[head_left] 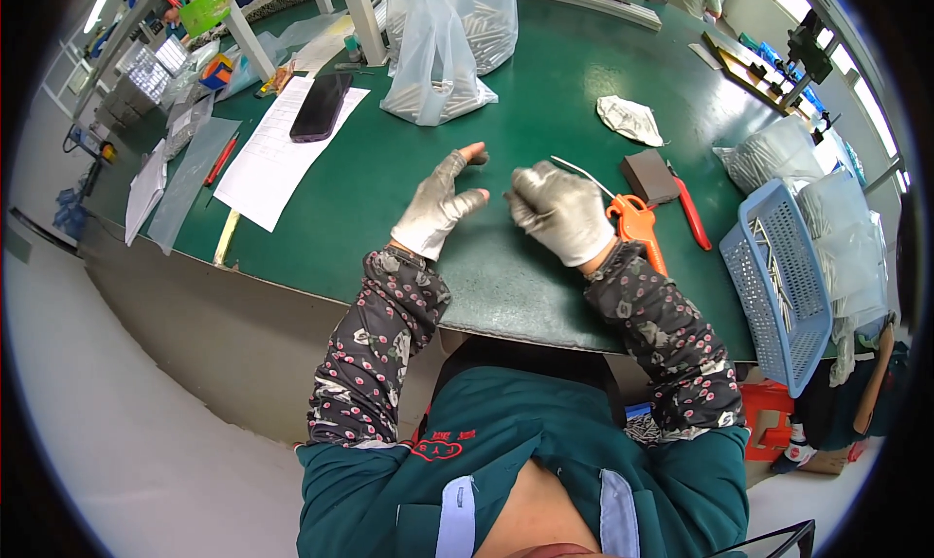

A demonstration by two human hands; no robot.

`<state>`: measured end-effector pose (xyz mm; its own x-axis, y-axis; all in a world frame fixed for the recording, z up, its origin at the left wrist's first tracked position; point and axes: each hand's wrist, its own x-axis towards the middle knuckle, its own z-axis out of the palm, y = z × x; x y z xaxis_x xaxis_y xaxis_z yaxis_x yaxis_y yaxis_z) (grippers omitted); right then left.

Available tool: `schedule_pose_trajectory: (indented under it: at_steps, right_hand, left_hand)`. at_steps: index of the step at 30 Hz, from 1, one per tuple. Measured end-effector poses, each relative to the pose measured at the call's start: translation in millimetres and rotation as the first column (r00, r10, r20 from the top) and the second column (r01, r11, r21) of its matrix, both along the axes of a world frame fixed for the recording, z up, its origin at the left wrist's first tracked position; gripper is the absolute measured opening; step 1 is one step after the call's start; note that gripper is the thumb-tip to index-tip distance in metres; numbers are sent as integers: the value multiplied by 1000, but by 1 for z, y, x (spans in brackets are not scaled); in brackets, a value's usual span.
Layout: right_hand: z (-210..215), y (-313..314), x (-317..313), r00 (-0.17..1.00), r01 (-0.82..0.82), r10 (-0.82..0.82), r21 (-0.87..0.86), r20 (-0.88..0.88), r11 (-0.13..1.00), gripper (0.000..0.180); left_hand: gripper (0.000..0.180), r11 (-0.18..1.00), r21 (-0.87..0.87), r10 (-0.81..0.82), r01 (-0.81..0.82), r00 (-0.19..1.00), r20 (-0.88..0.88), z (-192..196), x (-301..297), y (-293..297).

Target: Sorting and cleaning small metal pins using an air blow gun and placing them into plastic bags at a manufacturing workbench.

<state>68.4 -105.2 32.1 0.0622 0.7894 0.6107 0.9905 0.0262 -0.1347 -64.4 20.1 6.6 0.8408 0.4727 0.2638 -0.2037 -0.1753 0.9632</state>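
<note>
Currently, an orange blow gun (pixel 637 222) lies on the green table (pixel 545 67), and its thin nozzle points away to the left. Just to the left of this gun is the right hand (pixel 559 211), in a pale glove; its fingers are curled inward, and I cannot tell whether they grip something. Farther to the left of the gun is the left hand (pixel 435 205), also gloved, with its fingers open and the thumb spread from them.

Close behind the gun stands a brown block (pixel 648 176), and to its right lie red-handled pliers (pixel 690 213). More to the right of the gun is a blue basket (pixel 751 276) with metal rods (pixel 773 266).

Far to the left of the gun, a phone (pixel 321 108) rests on a white sheet (pixel 268 174), whose print is too small to read. Nearer to the person than the gun, a red stitched emblem (pixel 438 449) with lettering decorates the green jacket (pixel 525 402).
</note>
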Motion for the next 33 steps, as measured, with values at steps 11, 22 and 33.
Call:
schedule_pose_trajectory:
  at_steps: [11, 22, 33]
  right_hand:
    - [-30, 13, 23, -475, 11, 63, 66, -878, 998, 20]
    - [-83, 38, 0, -943, 82, 262, 617, -208, 783, 20]
    - [-79, 28, 1, -270, -303, 464, 532, -844, 791, 23]
  left_hand:
    - [118, 806, 589, 45, -51, 999, 26, -18, 22, -20]
    - [39, 778, 495, 252, -386, 914, 318, -9, 59, -53]
    - [25, 763, 554, 317, -333, 940, 128, 0, 60, -59]
